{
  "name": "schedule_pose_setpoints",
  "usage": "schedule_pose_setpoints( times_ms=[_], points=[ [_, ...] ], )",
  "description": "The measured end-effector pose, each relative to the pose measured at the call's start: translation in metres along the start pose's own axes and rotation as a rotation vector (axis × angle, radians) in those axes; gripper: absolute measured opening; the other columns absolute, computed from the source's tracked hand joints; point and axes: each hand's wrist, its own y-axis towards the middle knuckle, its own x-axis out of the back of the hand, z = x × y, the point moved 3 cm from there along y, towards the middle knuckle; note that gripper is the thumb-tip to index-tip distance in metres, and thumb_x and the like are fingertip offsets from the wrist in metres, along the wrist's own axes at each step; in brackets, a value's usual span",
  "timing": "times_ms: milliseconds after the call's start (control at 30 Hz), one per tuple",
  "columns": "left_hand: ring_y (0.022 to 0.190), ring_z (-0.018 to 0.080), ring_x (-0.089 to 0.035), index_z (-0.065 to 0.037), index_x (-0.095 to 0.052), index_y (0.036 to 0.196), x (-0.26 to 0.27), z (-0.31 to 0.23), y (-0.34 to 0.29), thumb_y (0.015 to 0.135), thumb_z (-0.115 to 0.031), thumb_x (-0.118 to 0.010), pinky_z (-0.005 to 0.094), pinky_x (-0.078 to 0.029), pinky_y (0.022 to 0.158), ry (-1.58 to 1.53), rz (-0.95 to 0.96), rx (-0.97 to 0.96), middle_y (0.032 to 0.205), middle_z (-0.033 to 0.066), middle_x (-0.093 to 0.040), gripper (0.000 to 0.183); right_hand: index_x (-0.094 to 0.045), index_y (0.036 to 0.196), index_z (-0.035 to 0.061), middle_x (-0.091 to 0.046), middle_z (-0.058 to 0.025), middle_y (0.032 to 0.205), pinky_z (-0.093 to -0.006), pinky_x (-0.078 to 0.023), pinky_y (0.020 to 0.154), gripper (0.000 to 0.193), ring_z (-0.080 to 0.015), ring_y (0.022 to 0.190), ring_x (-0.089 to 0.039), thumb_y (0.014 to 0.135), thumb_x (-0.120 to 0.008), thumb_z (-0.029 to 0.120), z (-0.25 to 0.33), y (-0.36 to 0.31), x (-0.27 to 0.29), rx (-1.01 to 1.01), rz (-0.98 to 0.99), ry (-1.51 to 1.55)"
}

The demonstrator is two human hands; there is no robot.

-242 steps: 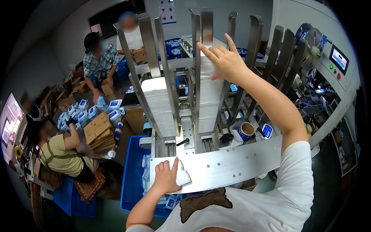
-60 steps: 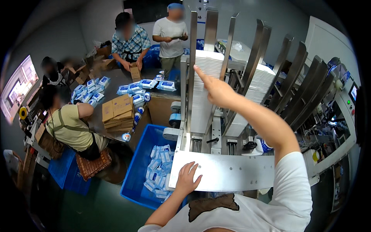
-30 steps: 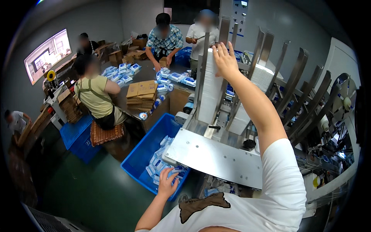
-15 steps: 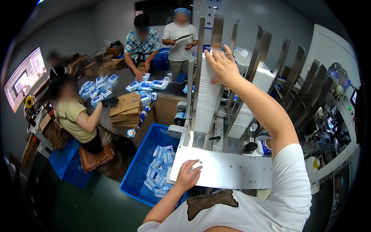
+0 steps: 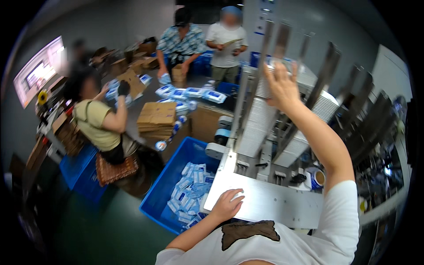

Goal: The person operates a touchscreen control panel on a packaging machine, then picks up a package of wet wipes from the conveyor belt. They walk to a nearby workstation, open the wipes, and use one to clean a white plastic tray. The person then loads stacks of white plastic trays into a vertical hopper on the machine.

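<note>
My right hand (image 5: 282, 88) is stretched out over the upper part of a tall stack of thin white flat pieces (image 5: 256, 126), its fingers extended and a little apart. The stack leans between upright metal guide rails (image 5: 282, 39) of the machine. Motion blur hides the exact contact at the fingertips. My left hand (image 5: 227, 205) lies on the bright metal plate (image 5: 274, 198) at the machine's front, fingers loosely bent and apart, with nothing in it. A second white stack (image 5: 304, 134) stands to the right of the first.
A blue crate (image 5: 152, 205) with many blue-and-white packets (image 5: 187, 194) is left of the plate. At the work table (image 5: 141, 97), with flat cardboard (image 5: 157, 115) and more packets (image 5: 176, 93), one person (image 5: 99, 119) sits; two others stand behind. A tape roll (image 5: 316, 179) is at right.
The whole view has shifted, so the scene appears farther right. My right hand stays at the stack's upper part and my left on the plate. The seated person's gloved hand has risen.
</note>
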Motion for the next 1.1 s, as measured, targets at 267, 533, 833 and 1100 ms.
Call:
schedule_pose_setpoints(
  times_ms=[267, 533, 833, 1100],
  points=[
    [0.107, 0.0276, -0.058, -0.005, -0.065, 0.103, -0.003, 0.0, -0.003, 0.079, -0.006, -0.067, 0.0402, -0.047, 0.091, 0.022, -0.053, -0.026, 0.12, 0.0106, -0.059, 0.024, -0.029, 0.146, 0.0051, -0.043, -0.0148, 0.129, -0.055, -0.008, 0.117, 0.124, -0.0289, 0.124, -0.042, 0.042, -0.091, 0.035, -0.002, -0.002, 0.001, 0.03, -0.154, 0.101],
    [0.103, 0.0277, -0.06, -0.005, -0.065, 0.103, -0.002, 0.003, -0.006, 0.079, -0.006, -0.067, 0.0387, -0.048, 0.087, 0.024, -0.058, -0.003, 0.12, 0.0099, -0.059, 0.024, -0.027, 0.147, 0.0053, -0.041, -0.0172, 0.131, -0.0526, -0.011, 0.117, 0.127, -0.0307, 0.127, -0.038, 0.04, -0.091, 0.031, 0.002, 0.001, -0.001, 0.002, -0.184, 0.122],
    [0.1, 0.0255, -0.06, -0.006, -0.063, 0.102, -0.001, -0.001, -0.008, 0.08, -0.007, -0.065, 0.0369, -0.048, 0.084, 0.051, -0.042, 0.019, 0.119, 0.008, -0.059, 0.022, -0.024, 0.148, 0.0075, -0.041, -0.0169, 0.134, -0.0506, -0.018, 0.115, 0.127, -0.0324, 0.126, -0.04, 0.042, -0.092, 0.026, 0.004, 0.002, -0.006, -0.015, -0.153, 0.086],
    [0.094, 0.0252, -0.062, -0.006, -0.063, 0.099, -0.002, 0.001, -0.009, 0.08, -0.006, -0.065, 0.0368, -0.049, 0.082, 0.068, -0.109, 0.011, 0.115, 0.0075, -0.06, 0.019, -0.03, 0.144, 0.0062, -0.043, -0.017, 0.133, -0.0463, -0.032, 0.107, 0.113, -0.0349, 0.123, -0.043, 0.049, -0.089, 0.023, 0.003, -0.001, 0.002, 0.023, -0.163, 0.08]
  ],
)
